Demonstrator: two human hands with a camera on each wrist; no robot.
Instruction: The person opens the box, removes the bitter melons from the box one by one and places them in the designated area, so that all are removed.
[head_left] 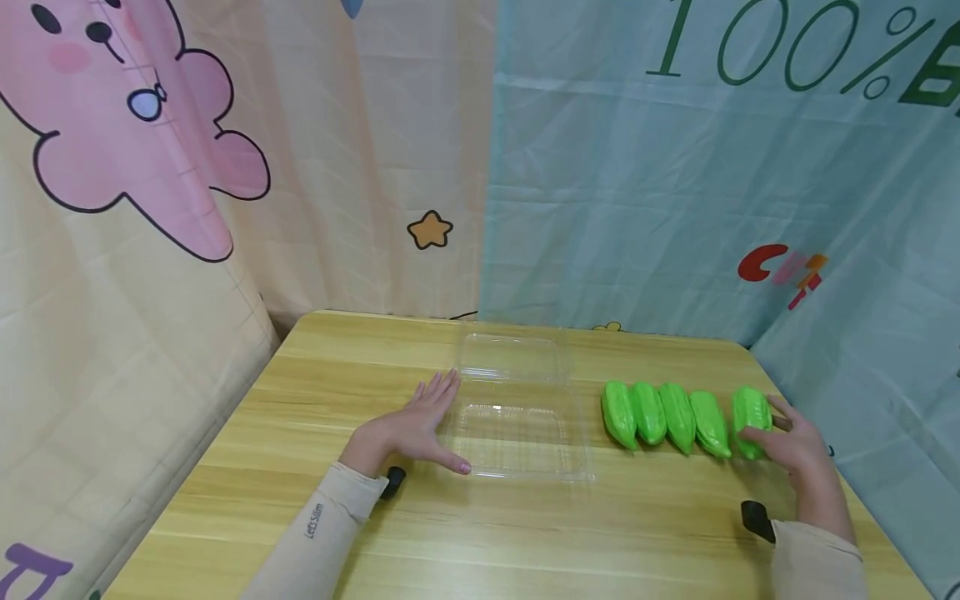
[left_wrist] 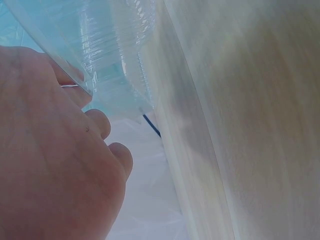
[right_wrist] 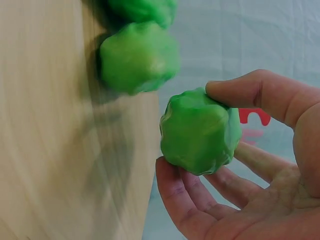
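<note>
A clear plastic clamshell box (head_left: pixel 517 429) lies opened on the wooden table, its lid side toward the back. My left hand (head_left: pixel 420 429), fingers straight and thumb spread wide, is at the box's left edge; in the left wrist view some fingertips (left_wrist: pixel 80 95) overlap the clear rim. At the right, my right hand (head_left: pixel 798 442) grips a ribbed green bitter melon (head_left: pixel 750 412) between thumb and fingers. The right wrist view shows this bitter melon (right_wrist: pixel 197 132) end-on, held above the table with its shadow apart from it.
Several more green bitter melons (head_left: pixel 663 417) lie side by side in a row between the box and my right hand. Printed curtains (head_left: pixel 600 208) hang close behind the table (head_left: pixel 570 533) and along both sides.
</note>
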